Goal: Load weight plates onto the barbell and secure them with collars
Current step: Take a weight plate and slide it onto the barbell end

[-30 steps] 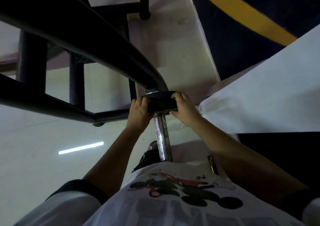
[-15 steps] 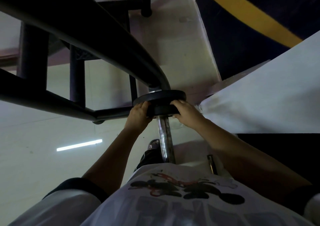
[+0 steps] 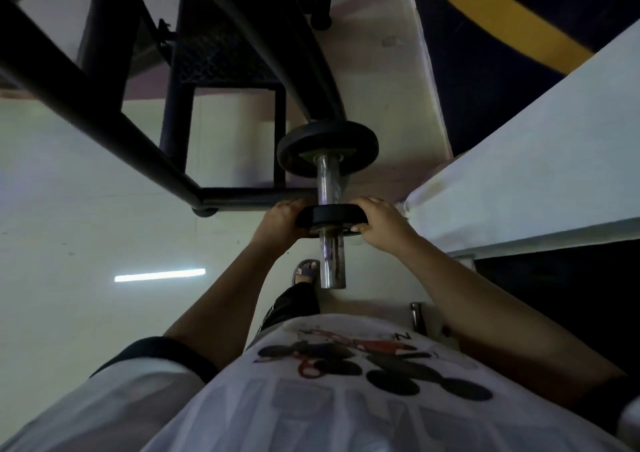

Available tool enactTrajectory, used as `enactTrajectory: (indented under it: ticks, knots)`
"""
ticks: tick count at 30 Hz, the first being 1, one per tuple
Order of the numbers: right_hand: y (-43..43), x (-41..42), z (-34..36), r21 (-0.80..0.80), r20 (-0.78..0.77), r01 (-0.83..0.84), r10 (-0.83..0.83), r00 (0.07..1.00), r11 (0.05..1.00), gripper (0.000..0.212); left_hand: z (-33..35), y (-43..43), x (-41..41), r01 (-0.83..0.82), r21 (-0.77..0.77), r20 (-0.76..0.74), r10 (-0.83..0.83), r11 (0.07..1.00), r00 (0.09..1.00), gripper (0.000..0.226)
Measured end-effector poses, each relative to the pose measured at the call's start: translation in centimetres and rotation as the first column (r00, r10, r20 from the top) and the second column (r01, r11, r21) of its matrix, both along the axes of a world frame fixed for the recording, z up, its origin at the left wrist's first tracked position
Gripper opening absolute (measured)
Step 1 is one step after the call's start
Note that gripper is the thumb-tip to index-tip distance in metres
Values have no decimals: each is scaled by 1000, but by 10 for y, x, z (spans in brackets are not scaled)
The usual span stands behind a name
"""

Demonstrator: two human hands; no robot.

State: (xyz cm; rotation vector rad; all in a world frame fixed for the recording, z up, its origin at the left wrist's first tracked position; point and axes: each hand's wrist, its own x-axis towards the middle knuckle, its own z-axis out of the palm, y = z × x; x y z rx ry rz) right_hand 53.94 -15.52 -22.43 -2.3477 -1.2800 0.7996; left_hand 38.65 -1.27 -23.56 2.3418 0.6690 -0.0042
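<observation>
A small black round weight plate point(image 3: 332, 218) is gripped at its left edge by the left hand point(image 3: 280, 221) and at its right edge by the right hand point(image 3: 384, 225), fingers curled round it. It is threaded on the chrome barbell sleeve point(image 3: 329, 178), apart from the larger black weight plate point(image 3: 327, 147) seated farther along.

The only mark that could be read was on the white T-shirt point(image 3: 221, 403) at the bottom of the frame. It was a single dark letter, probably an "N", just right of the cartoon print point(image 3: 346, 358) at lower centre. Below it, large pale block letters crossed the shirt, too faint to read. A pale label on the larger weight plate point(image 3: 327, 147), centre frame, was illegible.
</observation>
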Motion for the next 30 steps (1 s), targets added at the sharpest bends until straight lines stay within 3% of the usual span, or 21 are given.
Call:
enactTrajectory:
  ticks: [11,18,24,30]
  knots:
    - [-90,-77,7,10,-83,-98,98,992,995,41,12,-111,-90,-101,20,17,101,995,995,23]
    - [-91,-118,51,111,-127,-221,235,964,969,41,53,-141,-157,-322,6,65,321,947,945,35]
    - [-46,-183,108,273,-140,-347,394,908,897,38,121,-133,-238,-511,114,179,489,852,854,35]
    - [7,-271,182,503,-61,-457,557,828,734,45,202,-110,-337,-629,269,329,544,730,772,37]
